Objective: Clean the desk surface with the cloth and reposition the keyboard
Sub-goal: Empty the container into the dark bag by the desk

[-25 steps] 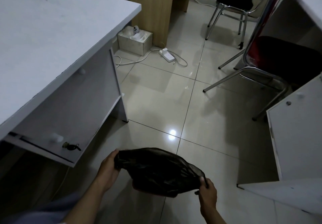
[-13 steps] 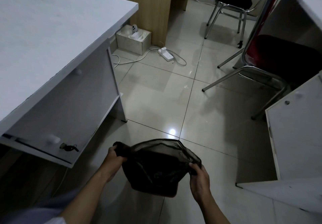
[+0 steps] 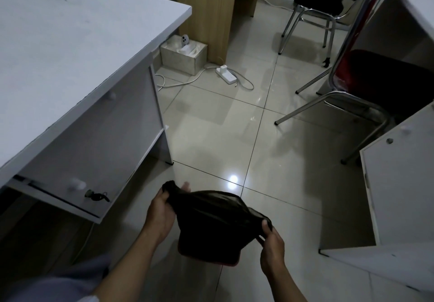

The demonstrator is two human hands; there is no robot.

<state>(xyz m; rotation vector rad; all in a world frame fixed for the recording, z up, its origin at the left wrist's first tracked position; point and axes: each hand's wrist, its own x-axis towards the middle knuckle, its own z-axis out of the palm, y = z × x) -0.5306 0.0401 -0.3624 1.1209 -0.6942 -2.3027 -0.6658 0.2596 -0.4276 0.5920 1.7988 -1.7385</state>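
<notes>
Hands first: the left hand (image 3: 162,212) pinches one bunched corner of the dark, thin, limp cloth (image 3: 211,226), the right hand (image 3: 272,243) pinches the opposite edge, both grips closed on it, stretched over the tiled floor (image 3: 211,125). Folding it into a flat pad would likely wipe best. The white laminate counter (image 3: 70,43) lies well apart to the left. No keyboard shows. A metal-legged chair (image 3: 352,94) crowds the right.

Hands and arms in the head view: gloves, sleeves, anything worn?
Both the left hand and right hand are bare: no gloves, and no rings or watch that I can make out. Forearms are uncovered to the frame's bottom edge. No sleeve edge is clearly visible.
</notes>
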